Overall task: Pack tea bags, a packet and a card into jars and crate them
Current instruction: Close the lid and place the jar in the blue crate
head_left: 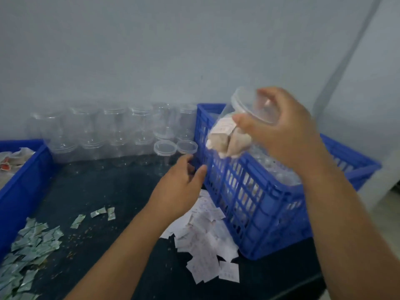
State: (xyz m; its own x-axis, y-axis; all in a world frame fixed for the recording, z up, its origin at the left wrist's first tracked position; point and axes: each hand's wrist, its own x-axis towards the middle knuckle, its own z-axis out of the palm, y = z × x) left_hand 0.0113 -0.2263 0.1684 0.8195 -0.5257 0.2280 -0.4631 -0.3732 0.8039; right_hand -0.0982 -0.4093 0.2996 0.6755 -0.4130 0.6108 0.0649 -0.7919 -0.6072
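Our right hand [287,131] gripped a filled, lidded jar [226,132] by its top, tilted over the crate [255,204] with packed jars [281,172] below our grip, while our left hand [179,187] hung open and many empty jars [112,126] left of it awaited filling.

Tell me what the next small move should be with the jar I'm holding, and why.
Probably lower the filled jar into the blue crate. The right hand grips it at the lid, tilted above the crate's near wall, with tea bags inside and the lid on.
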